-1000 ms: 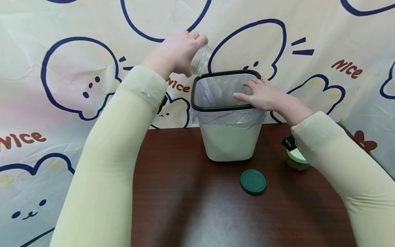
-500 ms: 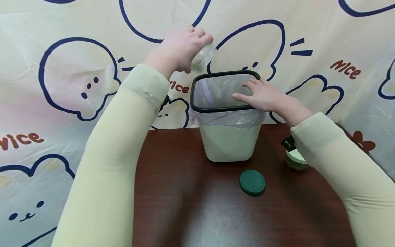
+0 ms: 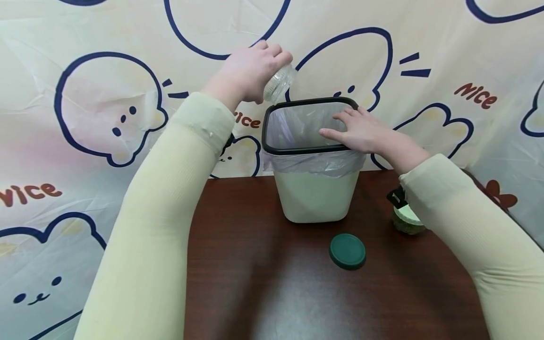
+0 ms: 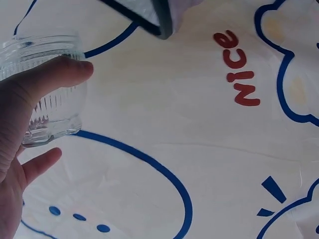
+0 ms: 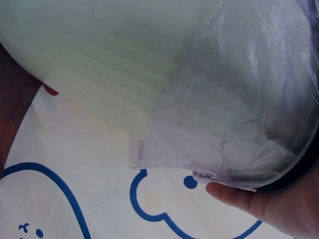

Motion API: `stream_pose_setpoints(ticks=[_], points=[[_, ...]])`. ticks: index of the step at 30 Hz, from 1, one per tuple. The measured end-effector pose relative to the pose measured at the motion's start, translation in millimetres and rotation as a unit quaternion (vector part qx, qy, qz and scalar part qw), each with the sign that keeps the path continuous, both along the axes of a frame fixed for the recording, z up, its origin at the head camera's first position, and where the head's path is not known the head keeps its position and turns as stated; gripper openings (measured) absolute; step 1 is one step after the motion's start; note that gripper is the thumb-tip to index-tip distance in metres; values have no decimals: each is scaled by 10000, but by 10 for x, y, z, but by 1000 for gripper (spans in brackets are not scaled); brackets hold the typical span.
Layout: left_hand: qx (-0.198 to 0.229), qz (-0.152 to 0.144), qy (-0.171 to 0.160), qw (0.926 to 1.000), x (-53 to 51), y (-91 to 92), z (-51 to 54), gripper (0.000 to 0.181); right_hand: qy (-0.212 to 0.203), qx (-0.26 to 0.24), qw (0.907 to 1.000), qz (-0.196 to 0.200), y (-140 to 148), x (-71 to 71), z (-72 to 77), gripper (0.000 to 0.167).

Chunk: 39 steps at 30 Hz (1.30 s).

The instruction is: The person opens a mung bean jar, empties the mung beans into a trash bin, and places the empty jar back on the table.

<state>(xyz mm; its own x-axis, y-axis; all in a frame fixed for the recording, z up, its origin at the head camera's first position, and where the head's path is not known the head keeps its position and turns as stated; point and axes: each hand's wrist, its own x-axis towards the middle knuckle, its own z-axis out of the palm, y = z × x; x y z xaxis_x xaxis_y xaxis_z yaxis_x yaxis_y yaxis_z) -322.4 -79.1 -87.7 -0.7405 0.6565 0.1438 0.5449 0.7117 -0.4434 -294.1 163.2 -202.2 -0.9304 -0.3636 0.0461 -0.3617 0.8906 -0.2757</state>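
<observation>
Head view: my left hand [image 3: 253, 72] is curled round a glass jar [image 3: 281, 85], tilted near the back left corner of the bin [image 3: 316, 198], probably so anything inside falls in. A bag [image 3: 318, 164] folds over the bin's edge, likely to anchor it. On the table [image 3: 221, 226] in front lies a green lid [image 3: 347, 250]. My right hand [image 3: 361, 131] rests on the bin, fingers loosely spread, seemingly to steady it.

sleeves [image 3: 146, 212]: long, pale yellow-green; cuffs [image 3: 205, 119]: broad; wrist pieces [image 3: 397, 197]: black; hands [image 3: 254, 72]: bare
</observation>
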Motion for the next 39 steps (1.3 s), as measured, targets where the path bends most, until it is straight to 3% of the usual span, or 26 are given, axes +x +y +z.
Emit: stream_pose_setpoints(ticks=[4, 12, 16, 20, 23, 31, 36, 39], points=[[110, -7, 192, 9998, 22, 12, 51, 87, -4, 28, 10000, 0, 4, -1, 7, 87], [-230, 29, -41, 9997, 1, 9, -26, 89, -13, 37, 10000, 13, 1, -17, 13, 87], [-481, -415, 438, 9970, 2, 9, -60, 78, -43, 37, 10000, 9, -1, -16, 9, 87], [-789, -812, 1062, 9879, 6, 12, -71, 67, -65, 31, 10000, 25, -4, -13, 19, 88], [-931, -902, 1142, 9850, -1, 18, -81, 65, -69, 36, 10000, 9, -5, -9, 29, 88], [-903, -789, 973, 9880, -21, 35, -113, 69, -76, 9, 10000, 11, -8, 10, 7, 87], [-485, -622, 976, 9921, 15, 68, -14, 74, -6, 23, 10000, 36, 7, 15, 7, 86], [-525, -522, 935, 9929, 35, 76, 19, 76, 17, 35, 10000, 30, 21, 16, 19, 86]])
